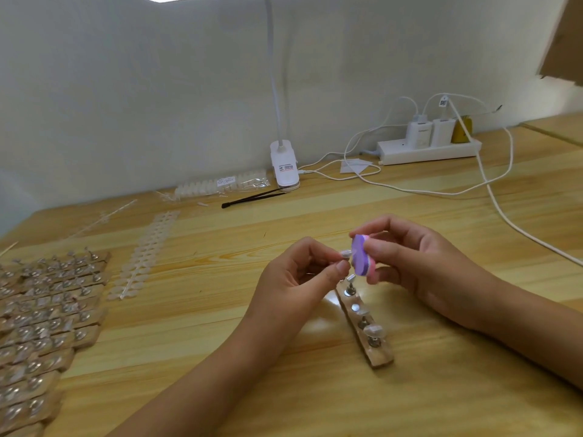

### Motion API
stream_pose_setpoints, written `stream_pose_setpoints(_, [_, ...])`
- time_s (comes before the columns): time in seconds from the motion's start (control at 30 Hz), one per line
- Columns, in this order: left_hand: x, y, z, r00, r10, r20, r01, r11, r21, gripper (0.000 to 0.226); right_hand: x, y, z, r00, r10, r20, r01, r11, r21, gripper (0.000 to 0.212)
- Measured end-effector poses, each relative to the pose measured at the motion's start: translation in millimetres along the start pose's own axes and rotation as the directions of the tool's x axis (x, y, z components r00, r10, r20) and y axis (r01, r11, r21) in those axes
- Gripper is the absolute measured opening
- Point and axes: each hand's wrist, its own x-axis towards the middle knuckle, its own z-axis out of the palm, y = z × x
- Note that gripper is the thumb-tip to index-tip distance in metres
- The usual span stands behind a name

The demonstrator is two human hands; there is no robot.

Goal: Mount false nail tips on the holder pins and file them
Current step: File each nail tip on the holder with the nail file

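While the left hand point(303, 272) pinches a clear nail tip point(345, 254) between thumb and forefinger, the right hand point(410, 263) grips a purple-pink buffer block point(362, 254) against it, above the wooden pin holder point(366, 326) on the table point(220, 310).

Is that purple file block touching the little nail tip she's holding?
Touching. The head view shows the purple file block pressed edge-on against the nail tip, no gap visible between them.

clip lamp point(284, 167) at wall, back of tabletop point(441, 389) | pwr strip point(429, 151) w/ 2 white chargers point(430, 133) to its right | white cables point(492, 184) trailing | black tweezers point(252, 198) nr lamp
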Motion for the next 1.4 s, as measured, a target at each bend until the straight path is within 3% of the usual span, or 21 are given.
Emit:
stream_pose_setpoints(0.13, [0,-1,1,1.0,0.007,0.008,-0.007,1.0,0.013,0.02,4,0,-7,0.987,-0.018,-0.161,0.024,0.999,0.037,0.025])
stream_pose_setpoints(0.27, [1,-2,1,0.999,0.031,-0.018,-0.03,0.999,0.018,0.021,0,0,-6,0.999,-0.004,0.043,0.005,1.0,-0.028,0.024])
stream_pose_setpoints(0.4, [-1,-4,4,0.997,0.076,0.009,-0.076,0.994,0.08,0.014,5,3,-7,0.996,-0.013,-0.088,0.015,1.0,0.023,0.02])
stream_pose_setpoints(0.57, [-2,-4,5,0.991,0.135,-0.008,-0.132,0.978,0.161,0.017,2,4,-8,0.997,0.008,0.07,-0.005,0.999,-0.038,0.025])
stream_pose_setpoints(0.73, [-4,-2,6,0.979,0.202,0.001,-0.196,0.949,0.248,0.018,4,7,-9,0.999,-0.02,0.03,0.021,0.998,-0.053,0.028])
stream_pose_setpoints(0.87, [-3,-3,5,0.986,0.159,-0.046,-0.145,0.966,0.215,0.012,2,7,-10,0.998,-0.015,0.057,0.02,0.997,-0.078,0.026])
stream_pose_setpoints(1.03, [-5,-2,8,0.975,0.222,0.018,-0.219,0.939,0.266,0.011,4,8,-11,0.998,-0.051,0.023,0.052,0.996,-0.071,0.026])
stream_pose_setpoints(1.2, [-2,-2,4,0.986,0.158,-0.05,-0.144,0.968,0.204,0.017,3,10,-12,0.996,-0.041,0.08,0.048,0.996,-0.076,0.028])
stream_pose_setpoints(1.4, [-5,-2,7,0.982,0.187,-0.026,-0.175,0.953,0.248,0.013,5,10,-12,0.998,-0.056,0.042,0.059,0.996,-0.06,0.027])
